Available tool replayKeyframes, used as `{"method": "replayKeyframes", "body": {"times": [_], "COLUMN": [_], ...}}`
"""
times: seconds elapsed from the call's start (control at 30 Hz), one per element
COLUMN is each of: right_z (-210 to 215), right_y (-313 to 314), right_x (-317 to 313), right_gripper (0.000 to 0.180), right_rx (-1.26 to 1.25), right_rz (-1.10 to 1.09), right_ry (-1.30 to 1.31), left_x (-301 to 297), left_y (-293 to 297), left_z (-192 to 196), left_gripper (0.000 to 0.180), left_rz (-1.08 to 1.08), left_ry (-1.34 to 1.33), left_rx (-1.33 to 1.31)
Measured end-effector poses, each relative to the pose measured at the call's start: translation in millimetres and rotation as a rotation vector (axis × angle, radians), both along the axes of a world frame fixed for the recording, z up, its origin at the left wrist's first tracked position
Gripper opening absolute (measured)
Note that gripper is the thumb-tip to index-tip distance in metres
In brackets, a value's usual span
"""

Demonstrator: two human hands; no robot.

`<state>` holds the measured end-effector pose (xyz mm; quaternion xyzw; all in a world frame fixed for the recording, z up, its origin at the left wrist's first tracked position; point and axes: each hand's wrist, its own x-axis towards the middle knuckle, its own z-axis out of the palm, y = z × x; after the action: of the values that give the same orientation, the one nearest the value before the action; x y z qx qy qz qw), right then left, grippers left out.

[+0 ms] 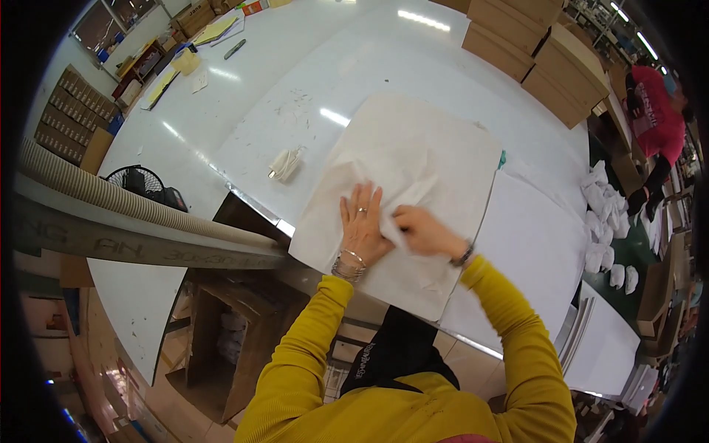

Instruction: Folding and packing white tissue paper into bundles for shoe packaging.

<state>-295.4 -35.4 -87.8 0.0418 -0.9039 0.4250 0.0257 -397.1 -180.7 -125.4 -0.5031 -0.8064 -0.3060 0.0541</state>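
My left hand (362, 229) lies spread and flat on a stack of thin off-white paper sheets (384, 129), with a ring and several bracelets showing. Just right of it, my right hand (430, 232) is closed, its fingers curled around a crumpled part of the thin white paper (417, 190); motion blurs this hand a little. The folds of that paper rise beyond both hands. Whether anything lies under the folds cannot be seen. A coiled white cable (284, 164) rests on the table left of the stack.
Right of the stack lie larger white sheets (526, 244). Brown cartons (565, 77) stand at the far right. A grey pole (148, 232) and a small black fan (140, 183) are at left. A person in pink (656, 114) works by white bundles (605, 203).
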Motion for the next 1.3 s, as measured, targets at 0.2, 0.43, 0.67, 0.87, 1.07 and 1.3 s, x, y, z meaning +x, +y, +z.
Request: {"method": "replayKeyframes", "body": {"times": [0.2,0.43,0.67,0.87,1.07,1.3], "right_z": [-18.2,10.4,30.8,-7.3,32.2,55.2], "right_y": [138.5,2.5,36.7,-28.1,-47.4,-48.9], "right_x": [25.6,12.3,119.7,180.3,207.1,338.4], "right_gripper": [0.026,0.024,0.024,0.042,0.025,0.020], "right_rx": [0.460,-0.047,-0.538,-0.049,-0.218,0.493], "right_rz": [-1.017,-0.260,-1.143,-1.107,-0.848,-1.435], "right_ry": [0.271,0.129,0.330,0.415,0.362,0.192], "left_x": [14.6,4.9,-5.4,73.5,123.3,147.4], "left_y": [17.3,4.1,7.5,-3.8,-9.7,37.5], "left_z": [14.3,-5.5,-21.5,54.8,9.3,37.9], "left_gripper": [0.085,0.077,0.045,0.074,0.026,0.060], "left_rz": [-0.038,0.006,0.027,-0.426,-0.491,-0.638], "left_ry": [-0.003,0.055,-0.133,-0.281,-0.485,-0.781], "left_rx": [-0.023,0.074,0.311,0.252,-0.036,0.120]}}
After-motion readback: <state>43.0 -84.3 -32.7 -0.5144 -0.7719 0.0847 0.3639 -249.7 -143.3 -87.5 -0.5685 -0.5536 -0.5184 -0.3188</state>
